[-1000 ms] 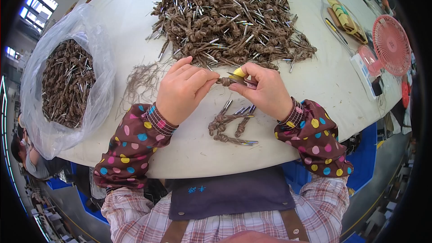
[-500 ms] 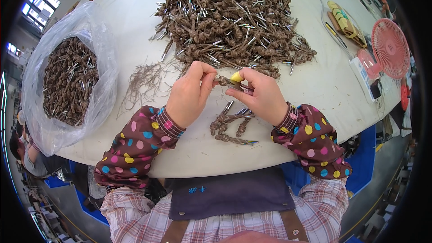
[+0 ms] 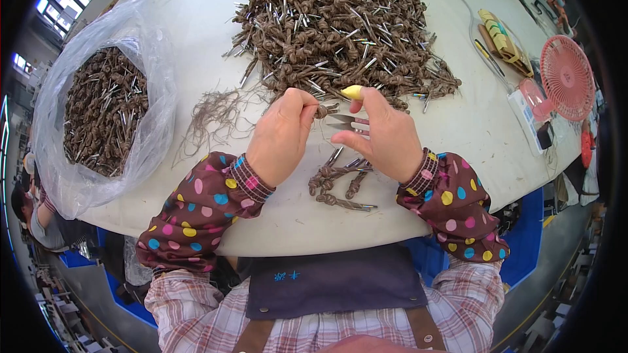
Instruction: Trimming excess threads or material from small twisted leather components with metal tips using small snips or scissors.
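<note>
My left hand [image 3: 281, 134] pinches a knotted brown cord [image 3: 325, 111] between thumb and forefinger, just in front of a big pile of similar knotted cords [image 3: 340, 33] with shiny metallic tips. In my right hand [image 3: 391, 131] is a pair of thread snips [image 3: 343, 123]; their blades stand apart beside the held cord. A yellow finger cover [image 3: 352, 92] sits on one right-hand finger. Below the hands, several knotted cords [image 3: 332, 178] lie in a small group on the white table [image 3: 288, 222].
Loose brown thread scraps [image 3: 214, 116] lie left of the pile. A clear plastic bag [image 3: 157, 101] full of knotted cords stands at the left. On the right are a pink fan [image 3: 566, 78], a yellow-wrapped bundle [image 3: 502, 38] and a pen-like tool [image 3: 487, 57].
My right hand's fingers have spread a little and the snips' blades have parted, drawing slightly away from the cord. My left hand keeps its pinch on the cord.
</note>
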`<state>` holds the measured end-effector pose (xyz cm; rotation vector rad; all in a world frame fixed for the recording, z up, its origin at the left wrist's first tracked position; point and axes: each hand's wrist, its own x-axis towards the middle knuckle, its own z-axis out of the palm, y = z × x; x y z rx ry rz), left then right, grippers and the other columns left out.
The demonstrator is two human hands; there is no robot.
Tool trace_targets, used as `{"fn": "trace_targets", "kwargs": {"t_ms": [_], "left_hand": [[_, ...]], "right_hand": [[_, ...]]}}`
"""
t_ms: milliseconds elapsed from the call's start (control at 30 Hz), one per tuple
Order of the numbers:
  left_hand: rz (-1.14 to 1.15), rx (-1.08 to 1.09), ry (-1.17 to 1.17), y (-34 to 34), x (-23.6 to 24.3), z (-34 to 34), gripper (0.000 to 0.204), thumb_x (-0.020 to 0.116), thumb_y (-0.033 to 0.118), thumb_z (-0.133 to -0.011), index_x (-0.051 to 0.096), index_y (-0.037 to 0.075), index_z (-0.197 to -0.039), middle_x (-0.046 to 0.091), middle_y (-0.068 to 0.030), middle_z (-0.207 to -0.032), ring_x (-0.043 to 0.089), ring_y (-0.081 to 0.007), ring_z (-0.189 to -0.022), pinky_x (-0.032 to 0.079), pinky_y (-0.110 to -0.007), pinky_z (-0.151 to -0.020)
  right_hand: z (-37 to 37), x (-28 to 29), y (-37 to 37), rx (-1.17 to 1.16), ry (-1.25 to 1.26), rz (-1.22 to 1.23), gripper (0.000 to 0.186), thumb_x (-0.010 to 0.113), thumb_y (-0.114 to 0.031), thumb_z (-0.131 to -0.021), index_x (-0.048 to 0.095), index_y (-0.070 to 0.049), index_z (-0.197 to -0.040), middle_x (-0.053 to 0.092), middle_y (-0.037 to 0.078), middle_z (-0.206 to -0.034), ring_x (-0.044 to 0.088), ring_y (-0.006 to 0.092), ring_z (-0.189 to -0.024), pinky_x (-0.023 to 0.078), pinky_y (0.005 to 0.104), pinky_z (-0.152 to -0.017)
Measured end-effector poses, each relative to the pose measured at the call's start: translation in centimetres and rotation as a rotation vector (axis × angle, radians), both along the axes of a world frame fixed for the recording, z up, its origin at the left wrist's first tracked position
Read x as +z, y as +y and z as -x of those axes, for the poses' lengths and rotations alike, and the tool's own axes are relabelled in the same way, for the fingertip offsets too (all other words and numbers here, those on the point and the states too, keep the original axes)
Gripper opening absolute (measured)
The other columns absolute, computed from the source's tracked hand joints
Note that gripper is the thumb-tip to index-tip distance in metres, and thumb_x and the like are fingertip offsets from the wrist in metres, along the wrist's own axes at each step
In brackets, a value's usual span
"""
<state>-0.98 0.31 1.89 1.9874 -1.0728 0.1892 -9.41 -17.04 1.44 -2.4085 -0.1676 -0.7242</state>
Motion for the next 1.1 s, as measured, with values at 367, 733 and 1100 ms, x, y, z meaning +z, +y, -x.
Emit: {"fn": "trace_targets", "kwargs": {"t_ms": [367, 733, 1100], "left_hand": [[-0.019, -0.008, -0.028, -0.1, 0.1, 0.0, 0.01, 0.057, 0.005, -0.089, 0.049, 0.003, -0.094, 0.057, -0.0149, -0.078, 0.057, -0.0334, -0.071, 0.046, -0.039, -0.063], [-0.001, -0.034, 0.1, 0.2, 0.0, -0.2, 0.008, 0.052, 0.006, -0.093, 0.048, 0.002, -0.097, 0.056, -0.0117, -0.075, 0.057, -0.0236, -0.065, 0.046, -0.032, -0.06], [0.323, -0.163, 0.683, 0.4, -0.7, -1.7, 0.021, 0.048, 0.022, -0.098, 0.048, 0.002, -0.106, 0.057, -0.0063, -0.082, 0.058, -0.0143, -0.075, 0.046, -0.024, -0.069]], "right_hand": [[-0.5, 1.9, 0.1, -0.005, -0.095, 0.433, 0.024, 0.07, -0.028, -0.079, 0.054, -0.01, -0.081, 0.054, 0.002, -0.077, 0.056, 0.0196, -0.058, 0.044, 0.0309, -0.049], [-0.8, 1.7, -0.4, 0.037, -0.145, 0.526, 0.022, 0.069, -0.027, -0.078, 0.054, -0.012, -0.081, 0.052, 0.0, -0.074, 0.057, 0.0173, -0.058, 0.046, 0.0294, -0.05], [-1.3, 0.5, -0.7, 0.031, 0.299, -0.354, 0.028, 0.074, -0.023, -0.076, 0.062, -0.002, -0.09, 0.062, 0.008, -0.07, 0.061, 0.0183, -0.063, 0.048, 0.0287, -0.056]]}}
